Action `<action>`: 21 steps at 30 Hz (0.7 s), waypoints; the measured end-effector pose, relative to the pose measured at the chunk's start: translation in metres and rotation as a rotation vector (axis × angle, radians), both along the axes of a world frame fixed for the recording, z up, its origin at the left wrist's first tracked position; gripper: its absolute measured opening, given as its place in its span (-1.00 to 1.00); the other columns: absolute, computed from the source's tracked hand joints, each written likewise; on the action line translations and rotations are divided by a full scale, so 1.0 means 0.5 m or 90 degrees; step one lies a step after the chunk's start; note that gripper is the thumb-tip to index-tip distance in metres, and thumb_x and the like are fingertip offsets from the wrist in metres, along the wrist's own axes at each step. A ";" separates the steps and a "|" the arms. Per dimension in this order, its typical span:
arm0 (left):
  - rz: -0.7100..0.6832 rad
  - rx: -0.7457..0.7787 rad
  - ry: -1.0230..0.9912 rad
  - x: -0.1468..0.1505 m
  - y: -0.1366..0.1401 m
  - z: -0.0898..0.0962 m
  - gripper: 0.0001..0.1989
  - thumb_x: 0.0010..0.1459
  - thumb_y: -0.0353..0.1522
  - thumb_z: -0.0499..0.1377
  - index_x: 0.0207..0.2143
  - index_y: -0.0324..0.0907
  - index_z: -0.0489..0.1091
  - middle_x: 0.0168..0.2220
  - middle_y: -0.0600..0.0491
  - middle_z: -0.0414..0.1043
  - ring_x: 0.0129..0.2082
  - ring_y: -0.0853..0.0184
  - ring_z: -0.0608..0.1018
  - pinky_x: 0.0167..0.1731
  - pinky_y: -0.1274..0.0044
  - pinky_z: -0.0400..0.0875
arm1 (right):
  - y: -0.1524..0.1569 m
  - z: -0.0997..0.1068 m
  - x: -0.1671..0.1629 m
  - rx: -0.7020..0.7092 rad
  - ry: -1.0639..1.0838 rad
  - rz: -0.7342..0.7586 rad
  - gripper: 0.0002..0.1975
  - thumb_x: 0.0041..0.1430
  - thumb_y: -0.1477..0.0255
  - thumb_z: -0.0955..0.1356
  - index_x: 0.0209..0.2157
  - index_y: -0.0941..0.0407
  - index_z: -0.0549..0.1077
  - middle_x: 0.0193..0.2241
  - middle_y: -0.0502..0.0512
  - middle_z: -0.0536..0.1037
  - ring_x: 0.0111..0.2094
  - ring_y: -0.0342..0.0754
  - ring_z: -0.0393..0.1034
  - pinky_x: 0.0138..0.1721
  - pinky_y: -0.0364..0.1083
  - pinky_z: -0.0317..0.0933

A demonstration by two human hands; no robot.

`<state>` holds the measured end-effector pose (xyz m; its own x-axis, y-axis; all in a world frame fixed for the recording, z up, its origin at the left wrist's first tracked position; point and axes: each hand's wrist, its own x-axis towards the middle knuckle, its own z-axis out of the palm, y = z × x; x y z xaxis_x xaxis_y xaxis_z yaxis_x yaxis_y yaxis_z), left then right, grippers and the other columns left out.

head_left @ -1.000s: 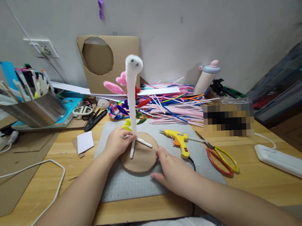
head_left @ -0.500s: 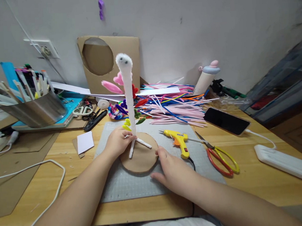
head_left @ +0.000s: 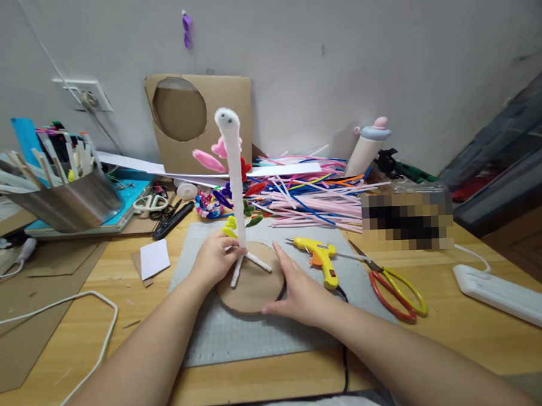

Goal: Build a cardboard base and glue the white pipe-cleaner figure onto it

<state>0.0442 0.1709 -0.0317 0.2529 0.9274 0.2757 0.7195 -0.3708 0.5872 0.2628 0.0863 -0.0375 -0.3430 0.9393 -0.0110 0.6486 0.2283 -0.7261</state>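
Note:
A white fuzzy upright stalk (head_left: 237,192) stands on a round cardboard disc (head_left: 252,290), with two small dark dots on its rounded top and white legs splayed at its foot. My left hand (head_left: 217,259) is closed around the foot of the stalk. Pink, red, purple, green and yellow fuzzy shapes (head_left: 209,161) show behind the stalk; how they are attached is hidden. Spanning the disc's right edge, my right hand (head_left: 304,291) has thumb and fingers against the rim. The disc lies on a grey cutting mat (head_left: 205,343).
A yellow glue gun (head_left: 320,254) and red-and-yellow-handled scissors (head_left: 394,290) lie right of the disc. Behind are many pipe cleaners (head_left: 307,204), a bottle (head_left: 365,148) and a cardboard sheet with a round hole (head_left: 228,97). At left stands a metal holder (head_left: 82,205) of sticks.
My right hand has moved in against the disc's edge, its thumb reaching the near rim and its fingers the far right side. The left hand stays at the stalk's foot. The view has shifted slightly.

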 end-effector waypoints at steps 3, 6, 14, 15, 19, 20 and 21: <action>-0.008 -0.013 -0.023 0.004 -0.003 0.002 -0.87 0.02 -0.24 0.25 -0.48 -0.08 0.53 -0.39 0.07 0.40 -0.33 0.27 0.46 -0.27 0.46 0.37 | -0.003 0.002 -0.004 -0.001 -0.021 0.017 0.31 -0.25 0.22 0.54 0.33 0.07 -0.37 0.34 0.26 -0.16 0.34 0.10 -0.28 0.28 0.14 -0.21; -0.016 -0.026 -0.041 0.006 -0.004 0.004 -0.88 0.02 -0.27 0.25 -0.49 -0.10 0.52 -0.39 0.07 0.41 -0.38 0.31 0.46 -0.30 0.47 0.39 | -0.012 0.000 -0.016 0.020 -0.054 0.010 0.31 -0.24 0.22 0.53 0.33 0.08 -0.38 0.33 0.25 -0.14 0.34 0.08 -0.29 0.29 0.16 -0.26; -0.029 -0.037 -0.059 0.003 -0.001 0.011 -0.89 0.01 -0.29 0.24 -0.49 -0.09 0.53 -0.39 0.07 0.42 -0.38 0.31 0.45 -0.30 0.48 0.39 | -0.030 -0.017 -0.049 0.066 -0.142 -0.027 0.25 -0.17 0.15 0.48 0.32 0.08 -0.42 0.34 0.23 -0.17 0.34 0.10 -0.37 0.28 0.22 -0.43; -0.031 -0.038 -0.059 0.003 -0.001 0.011 -0.89 0.01 -0.29 0.23 -0.49 -0.10 0.53 -0.40 0.07 0.42 -0.38 0.31 0.45 -0.30 0.48 0.39 | -0.029 -0.017 -0.050 0.064 -0.147 -0.025 0.25 -0.17 0.14 0.48 0.32 0.08 -0.42 0.34 0.24 -0.18 0.34 0.10 -0.37 0.28 0.22 -0.42; -0.028 -0.036 -0.056 0.004 -0.002 0.010 -0.88 0.02 -0.28 0.23 -0.51 -0.11 0.51 -0.42 0.08 0.41 -0.40 0.32 0.44 -0.32 0.49 0.38 | -0.027 -0.012 -0.046 0.046 -0.154 -0.020 0.25 -0.17 0.13 0.48 0.32 0.08 -0.39 0.34 0.25 -0.17 0.34 0.12 -0.37 0.28 0.24 -0.41; -0.025 -0.034 -0.054 0.004 -0.002 0.008 -0.87 0.02 -0.28 0.23 -0.52 -0.11 0.50 -0.43 0.09 0.40 -0.41 0.33 0.44 -0.33 0.50 0.37 | -0.027 -0.010 -0.044 0.041 -0.152 -0.017 0.25 -0.17 0.13 0.48 0.33 0.08 -0.39 0.34 0.26 -0.16 0.34 0.12 -0.37 0.28 0.24 -0.41; -0.023 -0.032 -0.053 0.004 -0.002 0.007 -0.87 0.02 -0.28 0.23 -0.53 -0.12 0.49 -0.44 0.09 0.39 -0.42 0.33 0.43 -0.34 0.50 0.36 | -0.026 -0.009 -0.043 0.038 -0.148 -0.015 0.25 -0.16 0.14 0.48 0.33 0.09 -0.40 0.34 0.26 -0.16 0.34 0.12 -0.37 0.28 0.23 -0.42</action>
